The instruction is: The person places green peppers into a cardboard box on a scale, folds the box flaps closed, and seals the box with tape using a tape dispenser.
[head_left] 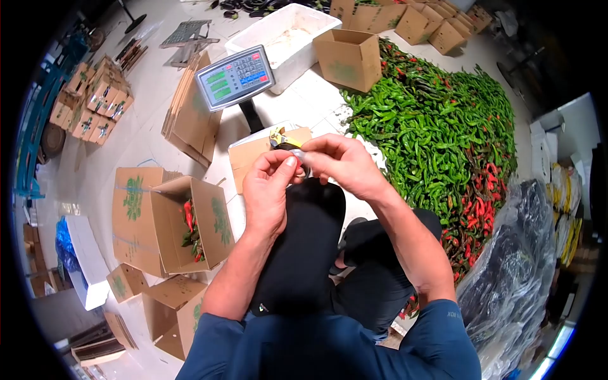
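My left hand (270, 185) and my right hand (345, 163) meet above my knees, fingertips together on a small greyish, shiny item (298, 154) too small to make out. Just beyond the fingers is a yellow and black object (284, 139), partly covered by them; I cannot tell whether it is held or lies behind. Under it a flat piece of cardboard (244, 158) rests on the scale platform. The scale's display (235, 77) stands on a black post further up.
Green and red peppers (430, 126) are heaped on the right. An open carton (190, 221) with some peppers stands at the left. A white crate (285, 38) and a cardboard box (347, 60) are ahead. Clear plastic-wrapped goods (510, 266) lie at the lower right.
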{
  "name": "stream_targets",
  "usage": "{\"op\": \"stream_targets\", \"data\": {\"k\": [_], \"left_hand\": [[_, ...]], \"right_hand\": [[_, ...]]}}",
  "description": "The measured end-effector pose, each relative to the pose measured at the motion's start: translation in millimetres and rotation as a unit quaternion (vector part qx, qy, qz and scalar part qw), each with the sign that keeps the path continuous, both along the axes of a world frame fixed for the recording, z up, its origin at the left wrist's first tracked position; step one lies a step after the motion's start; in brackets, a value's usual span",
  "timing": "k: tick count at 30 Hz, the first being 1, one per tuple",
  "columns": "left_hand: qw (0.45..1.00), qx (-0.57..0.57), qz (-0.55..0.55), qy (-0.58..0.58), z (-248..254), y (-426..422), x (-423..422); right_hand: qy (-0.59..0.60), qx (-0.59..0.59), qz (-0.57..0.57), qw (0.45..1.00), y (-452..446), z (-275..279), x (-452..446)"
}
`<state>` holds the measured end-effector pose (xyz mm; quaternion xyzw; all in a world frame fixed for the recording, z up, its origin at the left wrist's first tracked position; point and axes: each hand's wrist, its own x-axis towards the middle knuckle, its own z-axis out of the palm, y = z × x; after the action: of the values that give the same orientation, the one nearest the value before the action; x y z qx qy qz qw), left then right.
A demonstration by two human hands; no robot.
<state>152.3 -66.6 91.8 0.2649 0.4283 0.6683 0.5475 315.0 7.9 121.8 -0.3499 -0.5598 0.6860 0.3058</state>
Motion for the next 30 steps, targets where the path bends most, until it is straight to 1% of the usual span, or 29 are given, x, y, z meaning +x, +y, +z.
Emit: {"op": "stream_targets", "data": {"k": [1,4,5,7,8,9,10,11,12,14,15,16,17,18,19,20,21,22,23,24,25,26,27,28,30], "left_hand": [[1.0,0.0,-0.005,-0.005,3,-2,2],[0.999,0.007,-0.035,-0.032,8,-10,16],[0.997,0.005,-0.06,-0.051,8,-14,29],[0.989,0.002,-0.145,-0.002,6,-26,50],[0.98,-0.015,-0.196,0.037,6,-33,60],[0.968,-0.019,-0.237,0.073,13,-39,69],[0.958,-0.015,-0.267,0.104,15,-43,74],[0.95,0.0,-0.286,0.124,15,-45,75],[0.947,0.025,-0.288,0.139,13,-45,73],[0.944,0.033,-0.273,0.183,7,-43,63],[0.938,0.045,-0.274,0.208,3,-39,54],[0.941,0.03,-0.265,0.21,-7,-35,45],[0.941,0.04,-0.258,0.213,-11,-32,38],[0.94,0.043,-0.262,0.215,-17,-27,30],[0.939,0.046,-0.264,0.217,-21,-24,24],[0.936,0.048,-0.268,0.223,-22,-23,21],[0.934,0.05,-0.269,0.23,-20,-22,20],[0.934,0.059,-0.266,0.231,-11,-25,25],[0.923,0.094,-0.27,0.256,-2,-28,27],[0.912,0.131,-0.267,0.281,8,-31,28],[0.9,0.168,-0.26,0.308,21,-34,29],[0.904,0.186,-0.234,0.306,39,-42,32],[0.889,0.252,-0.234,0.302,68,-55,44],[0.834,0.368,-0.328,0.248,98,-54,45],[0.845,0.451,-0.265,0.114,125,-62,13]], "right_hand": [[-0.011,0.0,-0.012,1.0,-10,7,0],[0.079,-0.02,-0.065,0.995,-34,-3,8],[0.058,-0.034,-0.102,0.993,-45,2,18],[0.05,0.002,-0.156,0.987,-70,1,53],[0.0,0.033,-0.201,0.979,-86,-3,81],[-0.049,0.038,-0.26,0.964,-110,6,113],[-0.06,0.079,-0.324,0.941,-135,5,150],[-0.079,0.038,-0.383,0.92,-166,6,196],[-0.209,0.069,-0.45,0.865,-198,4,241],[-0.322,-0.019,-0.557,0.765,-278,6,321],[-0.366,-0.035,-0.59,0.719,-329,-11,364],[-0.387,-0.072,-0.622,0.677,-382,-24,392],[-0.407,-0.106,-0.631,0.652,-441,-47,420],[-0.453,-0.151,-0.62,0.623,-498,-66,432],[-0.471,-0.199,-0.615,0.6,-550,-86,430],[-0.446,-0.256,-0.632,0.58,-587,-102,416],[-0.461,-0.267,-0.61,0.587,-637,-132,409],[-0.519,-0.278,-0.553,0.59,-660,-139,385],[-0.432,-0.333,-0.589,0.596,-673,-145,357],[-0.374,-0.368,-0.578,0.625,-691,-160,338],[-0.435,-0.379,-0.473,0.665,-724,-192,336],[-0.491,-0.372,-0.366,0.698,-757,-224,334],[-0.595,-0.46,-0.31,0.581,-723,-212,317],[-0.64,-0.461,-0.341,0.512,-680,-184,303],[-0.64,-0.451,-0.362,0.506,-658,-194,310]]}}
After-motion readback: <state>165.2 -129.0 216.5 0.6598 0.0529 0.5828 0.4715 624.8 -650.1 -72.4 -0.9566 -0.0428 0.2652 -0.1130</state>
